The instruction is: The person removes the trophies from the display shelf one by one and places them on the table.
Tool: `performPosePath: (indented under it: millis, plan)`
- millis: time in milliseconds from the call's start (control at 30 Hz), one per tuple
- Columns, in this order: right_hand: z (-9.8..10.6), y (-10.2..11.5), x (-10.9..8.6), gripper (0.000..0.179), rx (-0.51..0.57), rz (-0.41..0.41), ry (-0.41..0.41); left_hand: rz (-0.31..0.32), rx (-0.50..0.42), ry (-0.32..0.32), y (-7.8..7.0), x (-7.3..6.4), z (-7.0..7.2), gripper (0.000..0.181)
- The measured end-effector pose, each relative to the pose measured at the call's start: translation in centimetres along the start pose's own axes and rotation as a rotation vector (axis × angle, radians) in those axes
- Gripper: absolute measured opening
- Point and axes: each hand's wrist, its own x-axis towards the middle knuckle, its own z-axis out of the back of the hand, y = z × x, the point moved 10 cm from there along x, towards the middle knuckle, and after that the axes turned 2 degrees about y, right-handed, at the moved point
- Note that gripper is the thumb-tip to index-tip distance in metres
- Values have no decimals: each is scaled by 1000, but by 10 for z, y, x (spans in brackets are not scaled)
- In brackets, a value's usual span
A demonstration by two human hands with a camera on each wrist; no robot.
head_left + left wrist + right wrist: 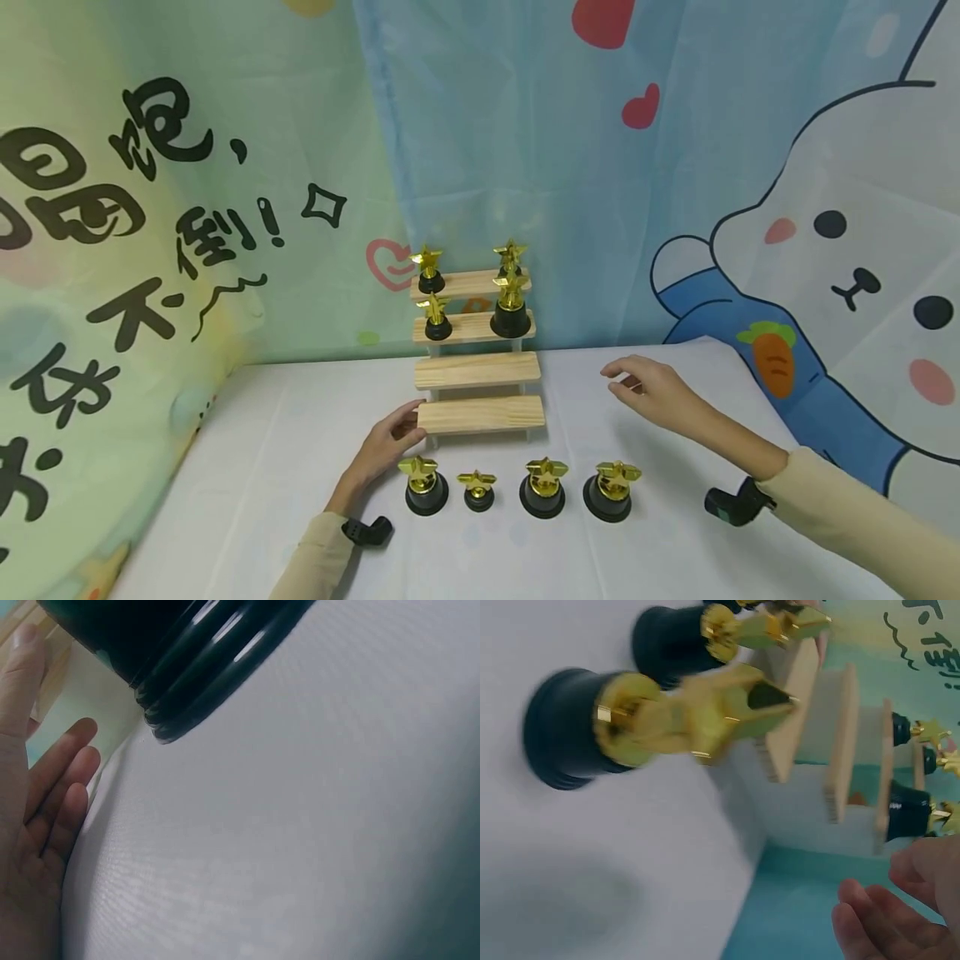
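Observation:
At the left end of the lowest plank, my left hand (pixel 386 442) grips the stepped wooden stand (pixel 480 415) between thumb and forefinger; its other fingers (pixel 67 761) stand loose below. My right hand (pixel 648 387) hovers right of the stand, fingers slightly bent, holding nothing. Gold star trophies on black bases stand on the two upper steps, such as the larger trophy (pixel 511 310) at the right and a smaller trophy (pixel 435 318). Before the stand, a row holds a trophy (pixel 426 487), a small trophy (pixel 477 492), another trophy (pixel 543 489) and the rightmost trophy (pixel 611 493).
A white cloth (pixel 480 558) covers the table. Behind it hangs a printed backdrop (pixel 525 125) with a cartoon bear and lettering. The stand's two lower planks bear no trophies. A trophy's dark base (pixel 187 660) looms close to the left wrist camera.

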Motion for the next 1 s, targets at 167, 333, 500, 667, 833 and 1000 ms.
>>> performPosePath:
  millis: [167, 333, 500, 667, 833, 1000]
  plan:
    - [3, 19, 18, 23, -32, 24, 8, 0, 4, 3, 0, 0, -1, 54]
    - [7, 29, 39, 28, -6, 48, -11, -11, 12, -4, -3, 0, 1, 54]
    - [9, 27, 64, 37, 104, -28, -27, -21, 13, -6, -6, -1, 3, 55]
    - [10, 33, 89, 45, 181, -69, -36, -14, 2, -4, -4, -1, 1, 55]
    - [9, 42, 109, 50, 232, -75, -46, -1, 9, 1, 2, -1, -1, 57]
    - [7, 48, 125, 52, 244, -76, -60, -12, 10, -5, 1, -1, 2, 56]
